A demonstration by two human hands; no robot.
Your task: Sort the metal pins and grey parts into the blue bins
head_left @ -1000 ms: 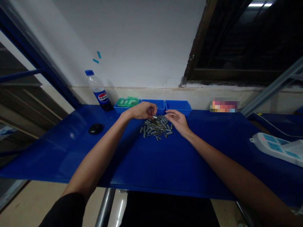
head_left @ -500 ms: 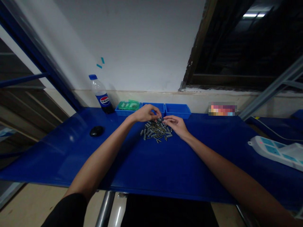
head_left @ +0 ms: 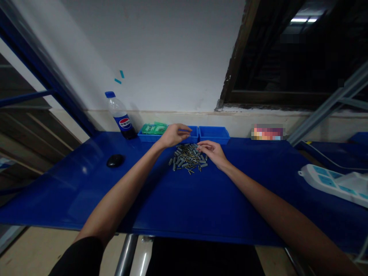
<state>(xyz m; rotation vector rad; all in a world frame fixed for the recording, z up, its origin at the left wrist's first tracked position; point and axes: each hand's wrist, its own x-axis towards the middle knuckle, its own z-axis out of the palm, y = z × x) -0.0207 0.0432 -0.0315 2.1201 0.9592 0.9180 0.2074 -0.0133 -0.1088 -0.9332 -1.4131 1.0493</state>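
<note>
A pile of small grey cylinders and thin brass-coloured pins (head_left: pixel 188 156) lies on the blue table (head_left: pixel 184 203). My left hand (head_left: pixel 174 135) hovers over the pile's far left edge, in front of the middle blue bin (head_left: pixel 194 134). Its fingers are stretched out and apart, with nothing visible between them. At the pile's right side is my right hand (head_left: pixel 214 151), thumb and fingertips drawn together above the pieces. Whatever those fingertips hold is too small to make out.
Green packets (head_left: pixel 154 128) fill the left blue bin (head_left: pixel 143 138); a right blue bin (head_left: pixel 214 135) stands beside the middle one. A cola bottle (head_left: pixel 124 122) and a black computer mouse (head_left: pixel 115 160) are at left. A white power strip (head_left: pixel 330 182) lies at right.
My left hand has lifted away from the pile and from my right hand, toward the middle bin, and its fingers have opened. My right hand stays almost in place.
</note>
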